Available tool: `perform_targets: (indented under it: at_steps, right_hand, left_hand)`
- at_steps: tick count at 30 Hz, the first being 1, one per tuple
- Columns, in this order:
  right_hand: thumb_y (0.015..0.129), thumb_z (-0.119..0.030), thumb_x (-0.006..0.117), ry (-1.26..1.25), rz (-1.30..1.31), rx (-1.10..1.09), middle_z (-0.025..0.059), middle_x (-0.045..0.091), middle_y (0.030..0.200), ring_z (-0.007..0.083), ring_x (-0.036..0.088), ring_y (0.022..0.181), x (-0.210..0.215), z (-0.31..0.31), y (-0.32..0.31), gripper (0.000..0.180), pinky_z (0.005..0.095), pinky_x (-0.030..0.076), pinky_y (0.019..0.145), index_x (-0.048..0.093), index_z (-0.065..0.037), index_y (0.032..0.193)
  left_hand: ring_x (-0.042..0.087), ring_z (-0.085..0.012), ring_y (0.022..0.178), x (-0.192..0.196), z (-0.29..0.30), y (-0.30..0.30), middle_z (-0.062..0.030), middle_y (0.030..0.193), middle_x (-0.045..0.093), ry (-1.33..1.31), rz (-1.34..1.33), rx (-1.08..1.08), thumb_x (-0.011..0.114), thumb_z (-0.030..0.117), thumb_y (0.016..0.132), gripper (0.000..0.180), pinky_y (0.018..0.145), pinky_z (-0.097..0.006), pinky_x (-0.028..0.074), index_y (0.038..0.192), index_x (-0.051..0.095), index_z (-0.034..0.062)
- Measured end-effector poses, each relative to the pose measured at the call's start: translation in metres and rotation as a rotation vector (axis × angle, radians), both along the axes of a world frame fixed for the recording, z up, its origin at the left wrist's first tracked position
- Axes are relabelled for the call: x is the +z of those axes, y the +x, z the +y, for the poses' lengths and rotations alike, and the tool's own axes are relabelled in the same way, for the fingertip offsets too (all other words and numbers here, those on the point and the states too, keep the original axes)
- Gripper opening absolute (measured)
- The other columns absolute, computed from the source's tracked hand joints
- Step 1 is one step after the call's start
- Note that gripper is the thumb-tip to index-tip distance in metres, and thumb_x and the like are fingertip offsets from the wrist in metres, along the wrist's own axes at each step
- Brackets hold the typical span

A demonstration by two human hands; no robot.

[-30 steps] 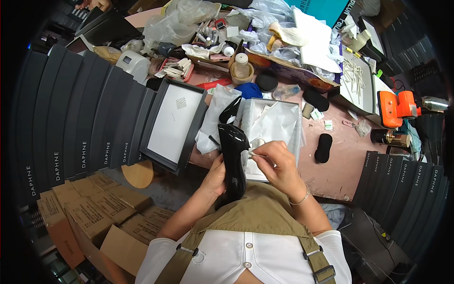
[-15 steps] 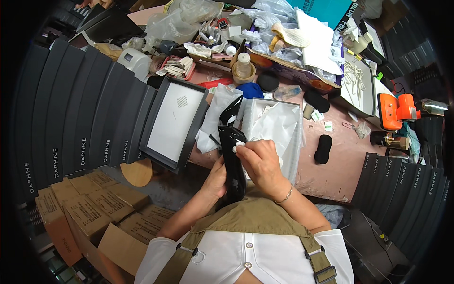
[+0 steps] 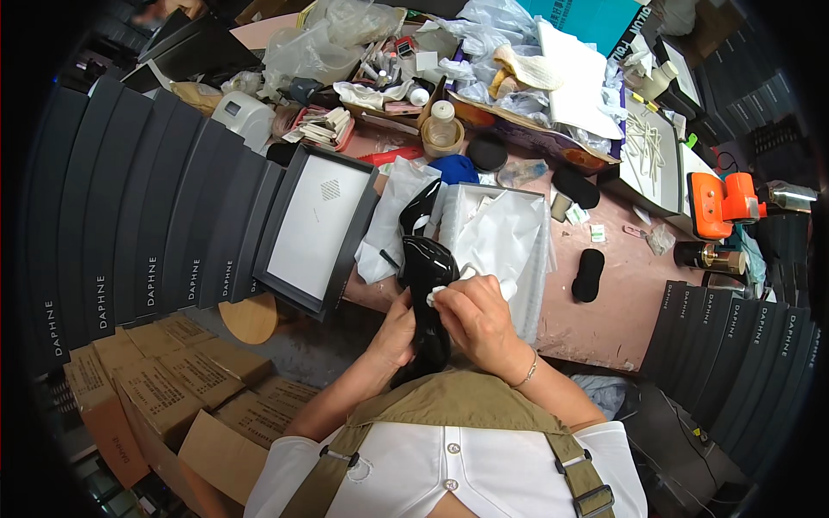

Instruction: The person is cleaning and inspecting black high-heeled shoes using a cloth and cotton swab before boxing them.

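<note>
My left hand (image 3: pixel 395 331) is closed round the side of a glossy black shoe (image 3: pixel 427 263), which I hold upright in front of my chest. A small white cloth (image 3: pixel 506 290) is pinched in my right hand (image 3: pixel 481 318), its fingers against the shoe's right side. Just beyond, a second black shoe (image 3: pixel 420 207) lies on white tissue paper (image 3: pixel 389 226). An open shoebox (image 3: pixel 533 311) lined with white paper stands to the right of the shoes. My fingertips partly hide where the cloth meets the shoe.
A dark box lid (image 3: pixel 315 220) lies left of the tissue. Stacked dark shoeboxes (image 3: pixel 155 207) line the left, more (image 3: pixel 734 345) the right. On the pink table (image 3: pixel 570 332) lie a black sponge-like pad (image 3: pixel 589 274) and an orange tool (image 3: pixel 710 205). Cartons (image 3: pixel 155 380) stand lower left.
The held shoe has turned, so its glossy upper now faces up more. My right hand has shifted slightly down with the cloth, more of which now shows.
</note>
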State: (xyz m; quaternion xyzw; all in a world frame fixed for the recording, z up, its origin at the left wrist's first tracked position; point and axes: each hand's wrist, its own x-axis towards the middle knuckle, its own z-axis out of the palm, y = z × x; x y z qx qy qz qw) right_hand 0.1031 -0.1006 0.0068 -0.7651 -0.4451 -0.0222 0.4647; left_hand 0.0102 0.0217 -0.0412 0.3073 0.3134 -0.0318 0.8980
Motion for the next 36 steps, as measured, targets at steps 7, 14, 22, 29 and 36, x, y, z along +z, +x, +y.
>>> perform_targets:
  at_steps: [7,14,22,29,36]
  right_hand:
    - [0.071,0.002,0.070,0.021,0.019,-0.050,0.0076,0.058,0.082,0.0246,0.054,0.073,-0.006,0.001,0.001,0.022,0.0343,0.040,0.068,0.062,-0.004,0.091]
    - [0.072,-0.002,0.070,0.019,-0.005,-0.058,0.0059,0.057,0.085,0.0233,0.053,0.076,-0.009,0.001,0.009,0.024,0.0338,0.037,0.069,0.061,-0.005,0.094]
    - [0.070,0.001,0.070,-0.002,-0.027,-0.022,0.0068,0.058,0.084,0.0237,0.054,0.076,-0.005,-0.001,0.008,0.024,0.0342,0.039,0.069,0.061,-0.005,0.091]
    - [0.069,-0.001,0.071,-0.009,-0.011,0.007,0.0063,0.058,0.084,0.0232,0.055,0.077,-0.006,-0.002,0.005,0.023,0.0337,0.038,0.069,0.062,-0.005,0.091]
    - [0.070,-0.001,0.070,-0.019,-0.022,0.013,0.0055,0.057,0.085,0.0232,0.054,0.077,-0.011,-0.003,0.006,0.024,0.0338,0.037,0.069,0.061,-0.006,0.092]
  left_hand:
    - [0.060,-0.0055,0.079,-0.004,0.002,-0.001,0.0017,0.094,0.059,-0.006,-0.010,0.000,0.063,0.018,0.089,0.026,0.066,-0.020,0.051,0.111,0.054,0.0077]
    - [0.059,-0.0041,0.076,-0.002,0.003,-0.002,0.0031,0.090,0.060,-0.029,-0.028,-0.009,0.063,0.018,0.089,0.026,0.063,-0.019,0.050,0.111,0.055,0.0078]
    - [0.059,-0.0034,0.075,-0.005,0.002,-0.006,0.0035,0.089,0.059,-0.019,-0.006,0.001,0.064,0.019,0.089,0.026,0.063,-0.019,0.050,0.111,0.056,0.0069]
    - [0.060,-0.0052,0.078,-0.003,0.003,-0.003,0.0016,0.093,0.060,-0.029,-0.016,0.006,0.062,0.020,0.090,0.027,0.065,-0.020,0.051,0.113,0.055,0.0067]
    - [0.060,-0.0050,0.076,-0.004,0.002,-0.004,0.0027,0.091,0.060,-0.029,0.004,-0.006,0.062,0.020,0.090,0.028,0.063,-0.019,0.051,0.113,0.055,0.0074]
